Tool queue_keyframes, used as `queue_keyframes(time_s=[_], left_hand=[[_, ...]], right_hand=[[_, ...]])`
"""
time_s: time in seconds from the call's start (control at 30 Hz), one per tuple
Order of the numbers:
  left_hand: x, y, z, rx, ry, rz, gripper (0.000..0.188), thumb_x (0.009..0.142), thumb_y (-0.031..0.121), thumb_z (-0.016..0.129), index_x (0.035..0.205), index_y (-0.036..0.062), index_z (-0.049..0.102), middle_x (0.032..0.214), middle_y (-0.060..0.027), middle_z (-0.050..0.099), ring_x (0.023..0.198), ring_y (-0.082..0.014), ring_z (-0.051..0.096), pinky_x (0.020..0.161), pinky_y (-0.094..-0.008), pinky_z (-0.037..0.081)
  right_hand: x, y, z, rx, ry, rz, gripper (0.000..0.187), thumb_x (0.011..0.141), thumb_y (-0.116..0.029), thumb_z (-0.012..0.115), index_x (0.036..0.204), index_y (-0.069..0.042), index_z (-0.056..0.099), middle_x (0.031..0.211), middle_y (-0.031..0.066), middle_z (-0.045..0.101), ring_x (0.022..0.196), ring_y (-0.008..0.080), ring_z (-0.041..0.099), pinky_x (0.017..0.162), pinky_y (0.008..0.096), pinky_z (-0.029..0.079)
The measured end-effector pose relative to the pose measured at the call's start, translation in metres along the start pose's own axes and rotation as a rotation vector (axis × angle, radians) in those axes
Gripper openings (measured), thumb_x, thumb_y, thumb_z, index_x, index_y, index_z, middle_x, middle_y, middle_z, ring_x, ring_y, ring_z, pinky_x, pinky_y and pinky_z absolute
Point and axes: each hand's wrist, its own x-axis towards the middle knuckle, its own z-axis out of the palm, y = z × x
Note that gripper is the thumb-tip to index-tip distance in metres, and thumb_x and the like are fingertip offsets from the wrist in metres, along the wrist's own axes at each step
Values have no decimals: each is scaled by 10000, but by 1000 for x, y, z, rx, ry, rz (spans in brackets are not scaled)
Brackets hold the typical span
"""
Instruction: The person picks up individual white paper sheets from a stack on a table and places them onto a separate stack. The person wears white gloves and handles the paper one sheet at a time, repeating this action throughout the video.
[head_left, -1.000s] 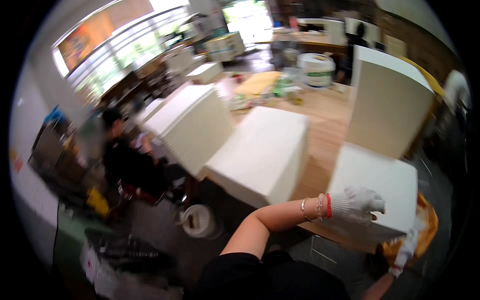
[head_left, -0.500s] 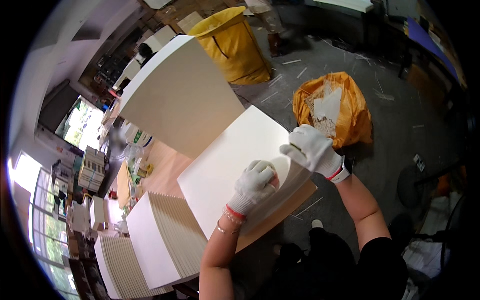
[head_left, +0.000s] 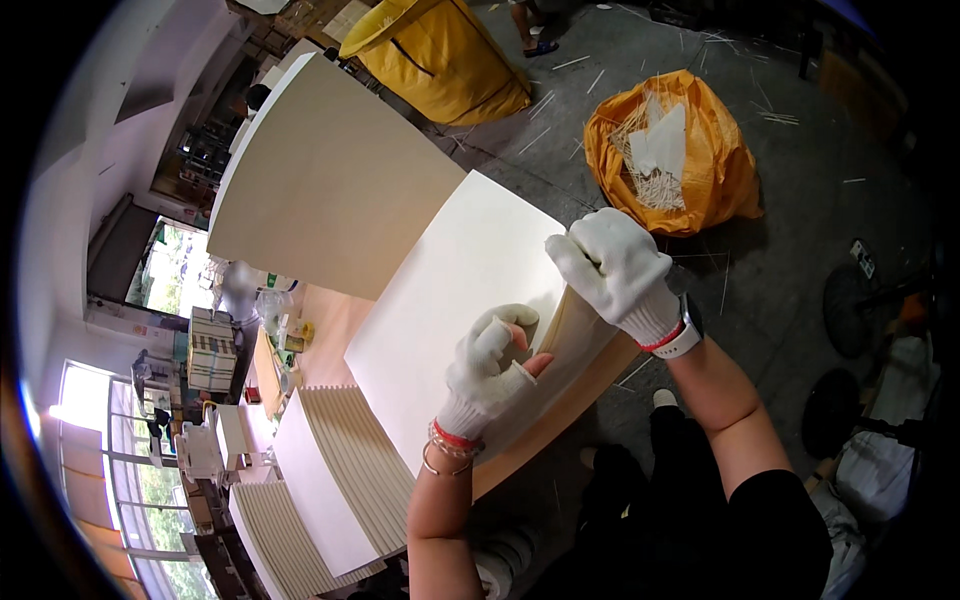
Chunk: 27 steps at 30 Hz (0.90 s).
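Note:
A large white sheet lies on top of a stack in front of me. My right hand, in a white knit glove, is closed at the stack's right edge, with the sheet's edge pinched under its fingers. Below that hand the edge is lifted, and a beige underside shows. Over the sheet's near part hovers or rests my left hand, gloved but with bare thumb and finger tips. Its fingers are curved and apart, with nothing seen between them.
A tall stack of boards stands beyond the sheet. Ridged white stacks sit at the left, near a wooden tabletop. An orange sack of offcuts and a yellow bag stand on the strip-littered floor. Fans are at right.
My left hand has opened, its thumb and finger parting. My right hand stays at the sheet's edge, where more of the lifted beige side shows. The whole view has shifted.

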Motion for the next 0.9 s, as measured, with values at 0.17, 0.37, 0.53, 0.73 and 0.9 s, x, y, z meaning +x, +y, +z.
queue_keyframes(time_s=[0.17, 0.37, 0.53, 0.73, 0.9], left_hand=[[-5, -9, 4, 256, 120, 118, 379, 746, 121, 812, 1076, 53, 639, 1165, -161, 636, 939, -288, 660, 780, -363, 537], [7, 1, 0, 233, 21, 216, 418, 740, 91, 808, 1135, 78, 670, 1275, -205, 586, 1040, -334, 646, 839, -365, 522], [5, -1, 1, 142, 46, 164, 464, 737, 58, 793, 1183, 89, 666, 1324, -214, 558, 1043, -344, 646, 840, -358, 522], [3, -8, 0, 298, 37, 246, 506, 718, 62, 804, 1194, 137, 649, 1376, -223, 520, 1032, -351, 656, 811, -356, 548], [8, -8, 1, 215, 8, 254, 491, 728, 54, 794, 1190, 119, 643, 1387, -235, 502, 1042, -353, 655, 814, -357, 549]], right_hand=[[7, -2, -4, 315, 25, 178, 83, 876, -66, 614, 952, -35, 630, 702, 69, 468, 611, 243, 493, 573, 359, 398], [4, 0, 0, 171, 30, 40, 123, 848, -100, 634, 945, -26, 643, 694, 76, 504, 642, 265, 529, 598, 396, 424], [2, -1, 6, 107, 132, -4, 108, 850, -98, 638, 933, -30, 645, 698, 73, 505, 650, 258, 531, 605, 385, 432], [7, -6, -1, 298, 44, 168, 112, 851, -104, 645, 942, -43, 666, 704, 70, 500, 655, 254, 528, 610, 382, 435], [3, -4, 2, 171, 48, 66, 128, 854, -117, 643, 959, -48, 670, 718, 73, 510, 661, 258, 529, 616, 386, 434]])
